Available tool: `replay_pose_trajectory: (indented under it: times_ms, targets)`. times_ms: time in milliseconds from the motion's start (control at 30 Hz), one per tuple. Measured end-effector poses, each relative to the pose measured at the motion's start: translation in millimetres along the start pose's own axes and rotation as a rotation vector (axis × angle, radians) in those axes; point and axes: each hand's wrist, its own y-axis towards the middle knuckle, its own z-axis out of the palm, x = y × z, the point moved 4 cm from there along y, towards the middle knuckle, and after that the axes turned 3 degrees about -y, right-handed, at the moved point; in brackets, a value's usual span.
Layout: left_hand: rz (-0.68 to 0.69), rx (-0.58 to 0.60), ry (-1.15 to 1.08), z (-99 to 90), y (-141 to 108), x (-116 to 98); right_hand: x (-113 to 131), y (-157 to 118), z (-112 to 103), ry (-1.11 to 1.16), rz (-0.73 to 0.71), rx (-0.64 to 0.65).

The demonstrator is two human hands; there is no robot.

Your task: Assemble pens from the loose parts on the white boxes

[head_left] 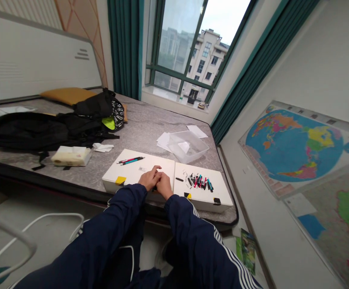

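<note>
My left hand (149,178) and my right hand (164,185) meet over the front edge of a white box (156,162). Fingers of both are curled together; whatever they pinch is hidden or too small to name. Left of them, a few assembled pens (131,161), dark, red and blue, lie side by side on that box. On the adjoining white box (219,196) at the right is a pile of short pen parts (201,182) in black, red, blue and clear. One small black piece (179,179) lies apart from the pile, close to my right hand.
Behind the boxes stands a clear plastic bin (189,146) beside white papers (164,141). A tissue pack (72,155) and a black backpack (41,128) lie on the mattress (144,116) to the left. A map-covered wall (294,140) rises at the right.
</note>
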Motion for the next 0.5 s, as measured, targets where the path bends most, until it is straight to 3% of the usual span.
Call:
replay_pose_trajectory:
  times_ms: [133, 267, 400, 500]
  targets:
    - [-0.006, -0.005, 0.002, -1.8, -0.3, -0.7, 6.5, 2.5, -16.9, -0.050, -0.035, -0.054]
    - [0.018, 0.000, -0.032, -2.2, -1.6, -2.4, -0.4, 5.1, -76.6, -0.035, -0.123, -0.106]
    - [0.021, 0.003, -0.005, -1.3, -2.7, -3.2, -46.4, 7.3, -154.0, -0.155, -0.076, -0.260]
    - [-0.016, -0.031, -0.036, -1.8, -3.6, -2.8, -89.7, 4.7, -184.8, -0.308, 0.022, -0.293]
